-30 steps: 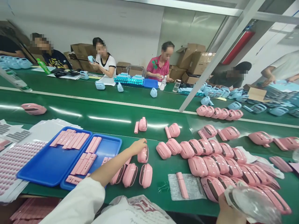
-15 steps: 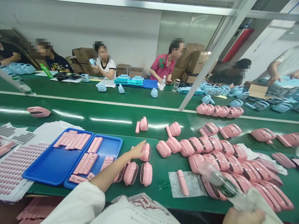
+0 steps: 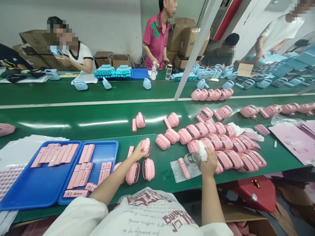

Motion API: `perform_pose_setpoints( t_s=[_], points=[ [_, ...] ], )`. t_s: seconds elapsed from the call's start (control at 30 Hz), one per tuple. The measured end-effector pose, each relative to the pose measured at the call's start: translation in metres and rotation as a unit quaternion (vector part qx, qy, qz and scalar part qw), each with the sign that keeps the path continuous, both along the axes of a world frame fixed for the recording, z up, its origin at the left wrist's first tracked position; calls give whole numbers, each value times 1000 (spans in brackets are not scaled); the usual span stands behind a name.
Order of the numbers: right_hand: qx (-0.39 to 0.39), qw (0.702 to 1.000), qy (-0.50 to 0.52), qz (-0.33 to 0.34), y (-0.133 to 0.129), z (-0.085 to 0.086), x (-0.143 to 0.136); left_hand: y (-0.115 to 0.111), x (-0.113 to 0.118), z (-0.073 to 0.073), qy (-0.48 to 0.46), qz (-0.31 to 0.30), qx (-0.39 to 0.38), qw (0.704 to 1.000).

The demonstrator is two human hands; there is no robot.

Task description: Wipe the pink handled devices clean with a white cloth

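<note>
My left hand [image 3: 138, 153] has its fingers closed around a rounded pink plastic appliance body [image 3: 147, 146] with a dark strip. Two similar bodies stand just in front of it, a third partly behind my forearm. My right hand [image 3: 209, 161] grips a white cloth [image 3: 203, 151]. A clear plastic bottle [image 3: 192, 158] lies tilted against that hand; I cannot tell whether the fingers also hold it. Beneath the bottle is a bubble-wrap sheet [image 3: 176, 171] with a slim pink bar [image 3: 184, 167] on it. Rows of pink bodies [image 3: 225, 142] fill the table beyond my right hand.
Left of my arm are two blue trays [image 3: 23, 190] with slim pink pieces and printed sheets [image 3: 10, 178]. A green conveyor [image 3: 103, 114] carries pink units. A slanted metal post [image 3: 192, 62] stands across it. Co-workers sit and stand opposite, near blue units. A red bag [image 3: 258, 193] is below right.
My right hand has moved left and up with the cloth and bottle, to beside the bubble wrap. My left hand stays at the same pink body. The view has shifted right.
</note>
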State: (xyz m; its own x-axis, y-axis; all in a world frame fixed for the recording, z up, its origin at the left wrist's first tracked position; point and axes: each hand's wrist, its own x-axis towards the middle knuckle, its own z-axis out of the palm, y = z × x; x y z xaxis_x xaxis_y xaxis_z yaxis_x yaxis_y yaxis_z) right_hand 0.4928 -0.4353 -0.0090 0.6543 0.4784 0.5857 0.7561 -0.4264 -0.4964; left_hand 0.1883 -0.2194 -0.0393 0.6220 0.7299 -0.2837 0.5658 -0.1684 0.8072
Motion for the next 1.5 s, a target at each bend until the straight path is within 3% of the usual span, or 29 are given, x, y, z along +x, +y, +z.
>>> perform_pose_setpoints(
  t_s=[0.1, 0.2, 0.27, 0.37, 0.43, 0.5, 0.57, 0.67, 0.73, 0.8, 0.93, 1.0, 1.1, 1.13, 1.2, 1.27, 1.3, 1.37, 1.43, 1.5],
  points=[
    [-23, 997, 42, -53, -9, 25, 7, 5, -4, 21, -47, 32, -13, 998],
    [-10, 987, 82, -136, -9, 58, 3, 1, -12, 57, -177, 63, -27, 982],
    [12, 979, 154, -132, 3, 81, -13, -9, -16, 85, -248, 89, -35, 964],
    [48, 951, 305, 6, 39, 106, -57, -31, -19, 123, -292, 128, -35, 947],
    [41, 931, 347, 106, 62, 112, -94, -48, -19, 142, -312, 140, -23, 939],
    [30, 913, 317, 253, 76, 113, -133, -63, -17, 156, -321, 151, 0, 935],
    [63, 901, 220, 368, 78, 113, -167, -74, -16, 165, -321, 179, 30, 929],
    [104, 878, 28, 467, 68, 115, -198, -83, -15, 173, -310, 225, 54, 922],
    [98, 854, -50, 508, 62, 115, -201, -87, -17, 176, -305, 235, 56, 921],
    [91, 855, -36, 509, 61, 113, -194, -89, -20, 177, -319, 235, 50, 917],
    [66, 897, 91, 427, 63, 109, -187, -91, -23, 180, -348, 241, 33, 905],
    [58, 881, 42, 467, 59, 110, -195, -90, -23, 182, -336, 256, 44, 905],
    [65, 828, -93, 549, 54, 114, -205, -89, -24, 184, -324, 260, 21, 909],
    [71, 823, -102, 554, 53, 115, -205, -88, -24, 185, -333, 262, 10, 906],
    [94, 842, -21, 531, 54, 113, -200, -88, -23, 187, -368, 266, -25, 891],
    [103, 855, 174, 478, 56, 109, -193, -88, -21, 189, -412, 268, -80, 867],
    [102, 841, 291, 446, 57, 108, -192, -88, -20, 190, -430, 266, -116, 855],
    [93, 765, 497, 399, 56, 108, -193, -87, -18, 192, -454, 271, -174, 831],
    [102, 683, 623, 366, 53, 111, -200, -86, -17, 193, -468, 284, -213, 809],
    [122, 643, 679, 332, 49, 116, -207, -87, -17, 193, -471, 284, -247, 798]
  ],
)
